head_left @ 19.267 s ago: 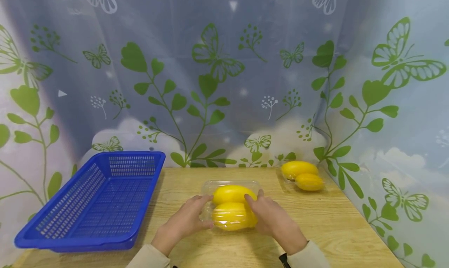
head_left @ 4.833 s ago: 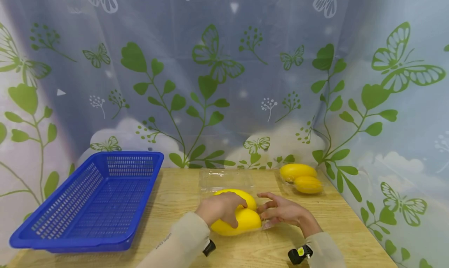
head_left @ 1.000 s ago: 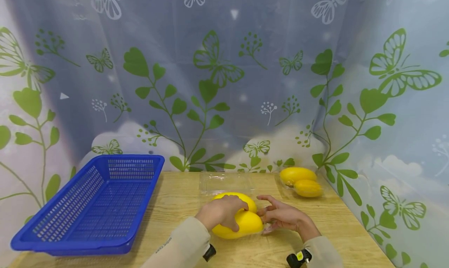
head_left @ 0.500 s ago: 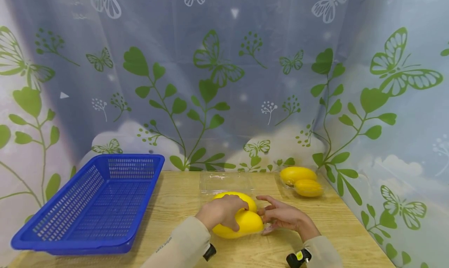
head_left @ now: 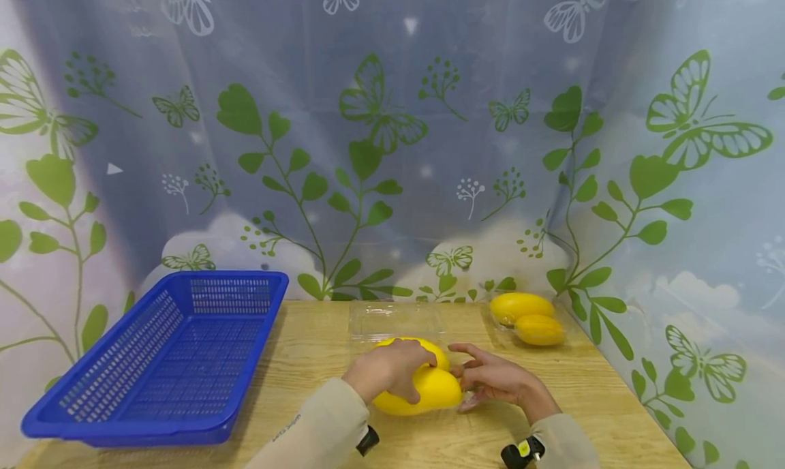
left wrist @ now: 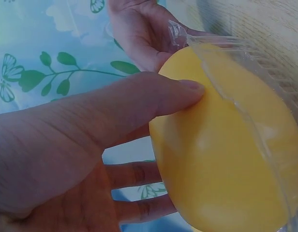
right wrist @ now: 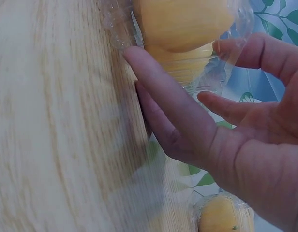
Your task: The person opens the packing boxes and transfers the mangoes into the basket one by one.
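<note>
In the head view two yellow oval fruits lie side by side in a clear plastic box, its flat clear panel (head_left: 395, 319) spread behind them. My left hand (head_left: 389, 370) reaches over from the left and grips the near fruit (head_left: 423, 394); its thumb lies on top and its fingers go down behind, between that fruit and the far fruit (head_left: 432, 350). In the left wrist view a thin clear plastic edge (left wrist: 245, 113) crosses the fruit's skin. At the box's right end my right hand (head_left: 497, 377) holds the plastic (right wrist: 202, 79) between thumb and bent fingers.
A blue perforated basket (head_left: 245, 380) stands on the left of the wooden table (head_left: 313, 339). Further back on the right, two more yellow fruits (head_left: 521, 309) sit in another clear pack. A curtain (head_left: 392, 183) printed with leaves and butterflies hangs behind.
Since the oldest frame, the clear panel has come to lie behind the fruits, and my left hand has moved from the box's left side onto them. Over the last second almost nothing has moved.
</note>
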The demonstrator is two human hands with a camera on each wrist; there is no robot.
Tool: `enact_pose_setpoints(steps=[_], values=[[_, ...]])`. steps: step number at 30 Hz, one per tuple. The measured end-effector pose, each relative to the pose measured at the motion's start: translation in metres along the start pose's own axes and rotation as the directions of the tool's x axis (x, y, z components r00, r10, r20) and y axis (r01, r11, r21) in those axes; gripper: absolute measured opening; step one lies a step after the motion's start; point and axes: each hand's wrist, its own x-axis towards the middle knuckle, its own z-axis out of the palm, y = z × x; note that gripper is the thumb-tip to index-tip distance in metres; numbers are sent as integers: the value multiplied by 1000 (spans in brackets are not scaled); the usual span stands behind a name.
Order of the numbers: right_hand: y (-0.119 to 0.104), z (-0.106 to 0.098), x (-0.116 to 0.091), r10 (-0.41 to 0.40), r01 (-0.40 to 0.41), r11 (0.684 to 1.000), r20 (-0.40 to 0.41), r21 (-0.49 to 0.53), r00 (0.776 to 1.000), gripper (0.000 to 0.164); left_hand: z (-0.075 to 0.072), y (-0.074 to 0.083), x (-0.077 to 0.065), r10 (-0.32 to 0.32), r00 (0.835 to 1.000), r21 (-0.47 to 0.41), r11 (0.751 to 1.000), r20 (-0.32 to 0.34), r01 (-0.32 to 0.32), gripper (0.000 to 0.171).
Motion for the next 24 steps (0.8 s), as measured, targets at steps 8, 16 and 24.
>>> enact_pose_setpoints(steps=[8,16,24], values=[[-1,1,0,5,-5,1000,9,6,1000,94,-4,2,-4,-20,1000,3,1000,1,20,58],[0,0,0,11,-11,1000,20,9,1000,92,-10,3,-11,-28,999,1,1000,-34,29,58],[-1,-1,0,9,-9,1000,10,5,1000,89,-15,0,-17,-17,998,8,1000,-67,18,60]])
